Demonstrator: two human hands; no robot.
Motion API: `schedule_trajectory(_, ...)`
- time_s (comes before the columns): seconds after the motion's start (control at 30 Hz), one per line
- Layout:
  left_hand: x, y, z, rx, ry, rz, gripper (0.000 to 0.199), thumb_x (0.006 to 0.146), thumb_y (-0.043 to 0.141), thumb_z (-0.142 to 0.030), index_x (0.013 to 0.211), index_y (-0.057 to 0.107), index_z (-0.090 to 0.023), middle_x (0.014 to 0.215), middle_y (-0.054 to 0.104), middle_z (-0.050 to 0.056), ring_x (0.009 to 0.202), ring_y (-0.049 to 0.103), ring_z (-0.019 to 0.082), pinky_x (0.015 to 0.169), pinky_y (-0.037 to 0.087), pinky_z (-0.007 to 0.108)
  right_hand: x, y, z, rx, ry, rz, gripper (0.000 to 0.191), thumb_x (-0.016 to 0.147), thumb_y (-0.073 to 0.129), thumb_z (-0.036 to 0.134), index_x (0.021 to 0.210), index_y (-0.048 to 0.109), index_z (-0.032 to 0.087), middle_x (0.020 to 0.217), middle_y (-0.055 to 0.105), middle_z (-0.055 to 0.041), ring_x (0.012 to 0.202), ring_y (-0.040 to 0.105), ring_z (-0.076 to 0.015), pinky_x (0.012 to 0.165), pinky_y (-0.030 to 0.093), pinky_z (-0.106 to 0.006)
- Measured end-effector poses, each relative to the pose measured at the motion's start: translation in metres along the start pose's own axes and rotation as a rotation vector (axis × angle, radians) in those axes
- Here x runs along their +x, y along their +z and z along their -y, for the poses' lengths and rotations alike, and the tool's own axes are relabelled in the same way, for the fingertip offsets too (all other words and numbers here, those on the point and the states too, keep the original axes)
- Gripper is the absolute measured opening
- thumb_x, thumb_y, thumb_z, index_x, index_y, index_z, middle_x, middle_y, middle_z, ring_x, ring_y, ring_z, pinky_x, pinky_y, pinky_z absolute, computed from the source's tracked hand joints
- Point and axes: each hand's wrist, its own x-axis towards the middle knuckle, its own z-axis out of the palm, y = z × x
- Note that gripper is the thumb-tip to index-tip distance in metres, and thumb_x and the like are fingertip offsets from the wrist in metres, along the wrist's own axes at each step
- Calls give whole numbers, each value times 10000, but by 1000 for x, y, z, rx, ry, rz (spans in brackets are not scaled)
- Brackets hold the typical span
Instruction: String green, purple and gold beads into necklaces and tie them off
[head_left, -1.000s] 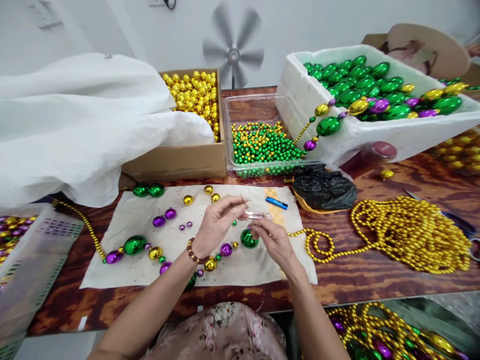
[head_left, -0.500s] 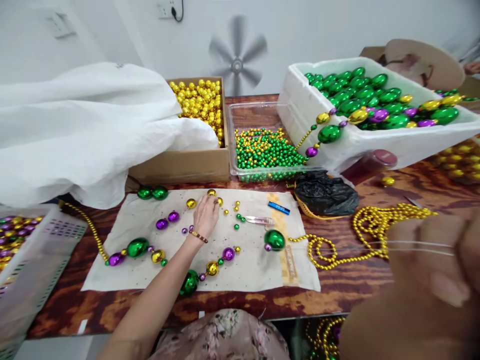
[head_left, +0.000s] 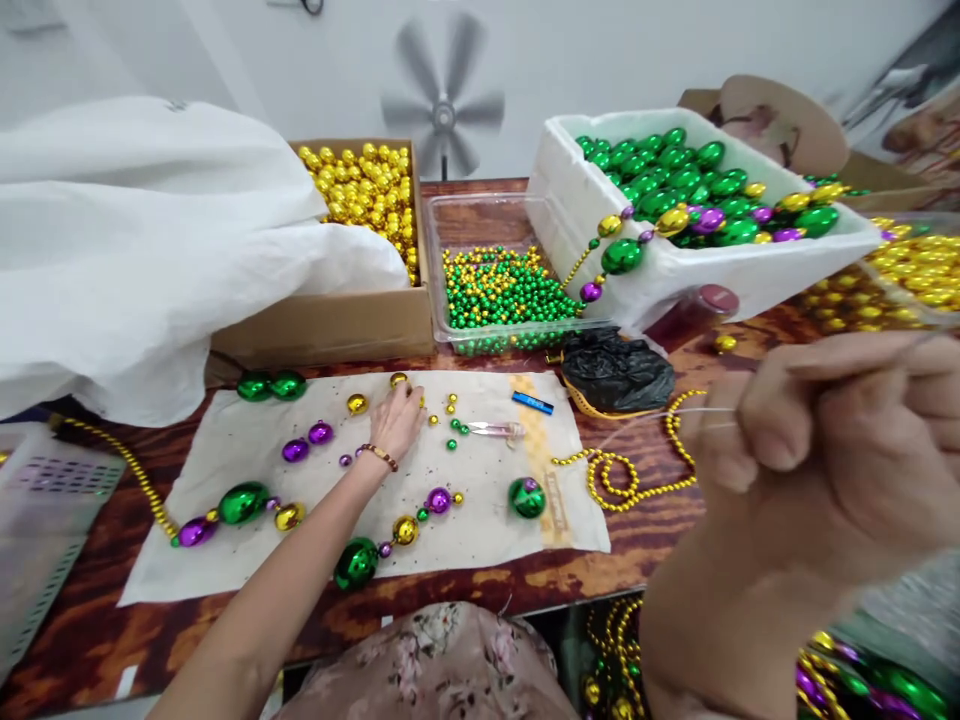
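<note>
Because thread right of the cloth seems slippery, our right hand pinches it, ideally near its end; we cannot tell whether our left hand grips.

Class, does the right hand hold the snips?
No, the snips lie on the cloth, well away from the right hand.

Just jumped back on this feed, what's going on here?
A person is handling beads over a pale cloth. Their left hand is down beside a gold bead; whether it grips anything is hard to tell. Their raised right hand, close to the camera, pinches a thin thread. A big green bead and the snips lie on the cloth, untouched.
</note>
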Motion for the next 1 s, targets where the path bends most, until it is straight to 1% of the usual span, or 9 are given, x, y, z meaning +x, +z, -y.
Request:
schedule_trajectory(0.07, -2, -3, 0, -117, -7, -74, 309, 925, 519, -262, 1216, 586, -183, 1198, 560, 145, 1040, 586, 291, 840, 480, 391, 1, 4, -1, 42, -3, -7, 99, 865, 757, 227, 831, 733, 137, 594, 487, 16, 412, 397, -62, 266, 323, -209)
schedule_trajectory(0.17, -8, -10, -6, -447, 11, -130, 295, 881, 607, -307, 1144, 629, -177, 1125, 607, 119, 1012, 593, 269, 904, 469, 395, -3, 10, -7, 69, 9, 23, 78, 899, 710, 194, 851, 738, 139, 565, 462, 27, 420, 404, -66, 289, 344, -195)
schedule_trajectory(0.23, -15, -16, -14, -774, -15, -65, 300, 850, 649, -354, 1093, 659, -180, 1060, 641, 96, 956, 616, 244, 862, 489, 373, -9, 12, -14, 67, 46, 68, 112, 950, 634, 184, 917, 737, 157, 563, 465, 26, 460, 447, -79, 341, 383, -189)
schedule_trajectory(0.37, -32, -30, -30, -1522, -218, 142, 377, 815, 700, -418, 1117, 670, -194, 1048, 686, 77, 888, 676, 206, 746, 514, 314, -30, 10, -40, -40, 270, 251, 217, 986, 539, 173, 1141, 686, 214, 672, 584, 8, 592, 573, -107, 507, 486, -226)
schedule_trajectory(0.47, -43, -41, -32, -1873, -308, 189, 354, 795, 751, -339, 1108, 683, -189, 1078, 703, 75, 926, 695, 197, 783, 518, 297, -56, 9, -70, -110, 421, 362, 254, 990, 525, 200, 1217, 637, 219, 733, 653, -4, 638, 610, -118, 532, 491, -221)
schedule_trajectory(0.63, -52, -51, -24, -2058, -331, 186, 337, 801, 757, -220, 1125, 686, -163, 1040, 730, 80, 949, 709, 203, 848, 529, 301, -108, 18, -115, -122, 579, 326, 145, 964, 572, 287, 1016, 662, 186, 724, 694, -21, 629, 640, -128, 516, 471, -207)
schedule_trajectory(0.77, -53, -53, -16, -2128, -394, 134, 285, 807, 756, -240, 1076, 689, -171, 963, 735, 51, 931, 717, 209, 883, 537, 341, -141, 27, -132, -107, 690, 299, 181, 952, 578, 347, 957, 638, 176, 699, 696, -27, 621, 664, -142, 502, 464, -205)
schedule_trajectory(0.9, -54, -54, -9, -2022, -363, 115, 330, 789, 760, -216, 1107, 676, -185, 967, 721, 41, 908, 713, 201, 808, 537, 311, -158, 28, -138, -158, 721, 330, 219, 952, 559, 383, 940, 621, 174, 660, 668, -17, 577, 647, -145, 507, 474, -222)
schedule_trajectory(1.0, -53, -55, -3, -1873, -330, -5, 393, 757, 782, -199, 1128, 652, -201, 921, 717, 24, 788, 699, 146, 667, 482, 229, -162, 25, -140, -211, 700, 370, 219, 952, 543, 377, 929, 628, 176, 634, 648, -7, 547, 633, -145, 516, 494, -233)
